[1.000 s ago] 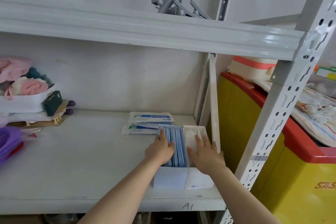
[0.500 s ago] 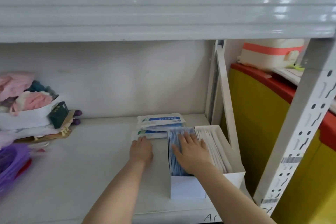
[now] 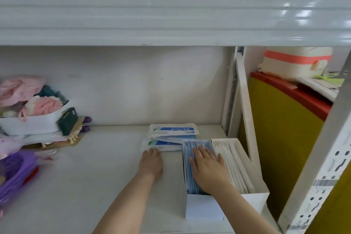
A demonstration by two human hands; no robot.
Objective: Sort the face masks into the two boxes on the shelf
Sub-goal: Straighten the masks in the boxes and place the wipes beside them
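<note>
**Both hands at the mask boxes**

The right hand [image 3: 207, 169] lies flat, fingers straight and spread, on the blue masks [image 3: 187, 167] standing on edge in the blue box [image 3: 203, 209]. Left of that box, the left hand [image 3: 151, 161] meets the near edge of the lower of two mask packets [image 3: 172, 131]; I cannot tell whether it grips. The packets lie flat behind and left of the box, long axis side to side. The box runs front to back, and its masks follow that line. Touching its right wall sits the white box [image 3: 254, 199] of white masks [image 3: 231, 161], close to the upright post [image 3: 322, 157]. Left of the box, the shelf [image 3: 95, 176] stretches open to a cloth pile [image 3: 38, 104].
</note>
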